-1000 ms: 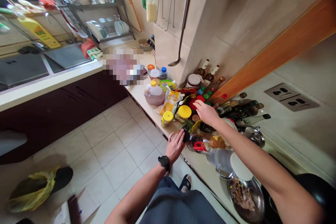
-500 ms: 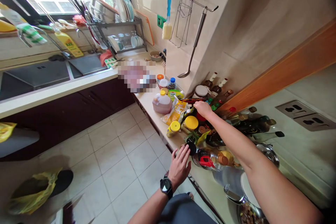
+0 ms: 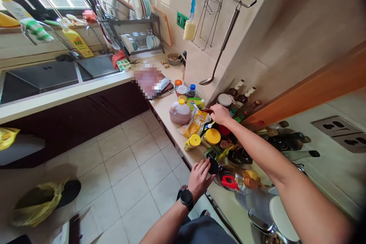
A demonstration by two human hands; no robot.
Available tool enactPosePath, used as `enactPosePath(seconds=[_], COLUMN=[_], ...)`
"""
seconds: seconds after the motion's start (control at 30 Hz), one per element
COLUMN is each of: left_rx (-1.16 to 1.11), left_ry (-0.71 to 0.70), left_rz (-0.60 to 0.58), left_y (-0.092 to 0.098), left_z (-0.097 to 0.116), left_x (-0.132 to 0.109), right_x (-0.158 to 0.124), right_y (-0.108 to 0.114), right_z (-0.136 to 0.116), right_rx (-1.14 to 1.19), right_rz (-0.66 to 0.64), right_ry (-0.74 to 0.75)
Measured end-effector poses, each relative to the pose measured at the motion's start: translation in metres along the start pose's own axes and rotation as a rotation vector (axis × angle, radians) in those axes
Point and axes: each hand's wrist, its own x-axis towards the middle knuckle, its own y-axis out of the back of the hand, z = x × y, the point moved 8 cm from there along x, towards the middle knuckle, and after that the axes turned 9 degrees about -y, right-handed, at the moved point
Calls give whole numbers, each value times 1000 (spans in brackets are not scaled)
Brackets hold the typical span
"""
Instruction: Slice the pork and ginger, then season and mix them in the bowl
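Observation:
My left hand (image 3: 199, 178), with a black watch (image 3: 187, 197) on its wrist, rests its fingers against a round black lid (image 3: 213, 166) near the counter's front edge. Farther back, my right hand (image 3: 220, 114) is closed on the end of a dark red packet (image 3: 206, 110) among the jars and bottles. Left of it lie a yellow and white bag (image 3: 196, 122) and a jug with a yellow cap (image 3: 179, 113). Two yellow-lidded containers, one a wide jar (image 3: 212, 136) and one smaller (image 3: 193, 142), stand between my hands.
A large bottle with a red handle (image 3: 229, 182) and a metal pot (image 3: 259, 219) are at the lower right. Several glass bottles line the wall. A ladle (image 3: 220, 55) hangs above. The sink (image 3: 42, 80) and dish rack (image 3: 134, 23) are at the left.
The red packet shows lower and less of it is visible by my right hand. My left hand's fingers have curled more over the black lid. The whole view has shifted slightly.

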Motion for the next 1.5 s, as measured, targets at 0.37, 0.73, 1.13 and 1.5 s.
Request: enactPosePath(seconds=[0.37,0.73,1.13,1.5], left_rx=[-6,3,-44,-751], left_ry=[26,44,151,544], left_rz=[3,-43,-24,0], left_y=[4,10,23,43], left_z=[5,3,-9,-11], left_x=[-2,-13,-34,-7], right_x=[106,120,-22,-80], right_y=[-36,-16,-27,113], right_z=[-1,-5,12,40], right_rx=[180,206,-266,-206], right_rz=[-117,-139,-219,2], right_ry=[-154,-150,198,121])
